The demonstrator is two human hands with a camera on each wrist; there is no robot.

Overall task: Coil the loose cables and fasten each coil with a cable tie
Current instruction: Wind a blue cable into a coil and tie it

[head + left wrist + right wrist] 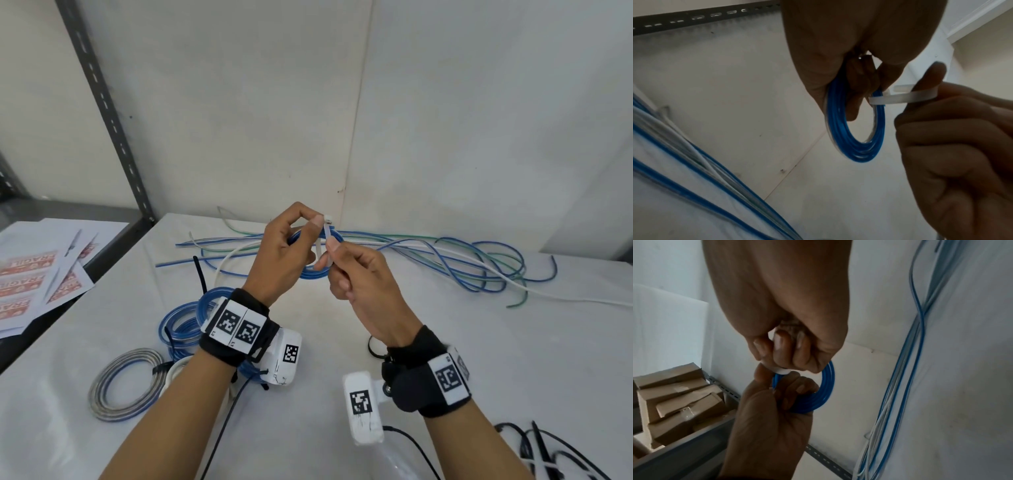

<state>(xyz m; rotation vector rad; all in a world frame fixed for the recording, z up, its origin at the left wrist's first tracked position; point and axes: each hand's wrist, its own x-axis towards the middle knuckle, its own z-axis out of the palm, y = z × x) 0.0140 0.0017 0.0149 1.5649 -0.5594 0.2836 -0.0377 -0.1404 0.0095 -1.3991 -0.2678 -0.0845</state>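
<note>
The left hand point(284, 253) grips the blue coil point(857, 138) while right hand point(356, 270) fingers pinch the white cable tie point(906, 97) looped around it, so fastening is in hand; next, I judge, feed the tail through the head at the left fingertips.

Glossy blue plastic sheathes the coil point(855, 146), a smooth translucent white plastic cable tie point(900, 97) loops it, matt white cloth covers the table point(445, 342), and at upper left stands a dull grey perforated metal upright point(102, 113).
</note>
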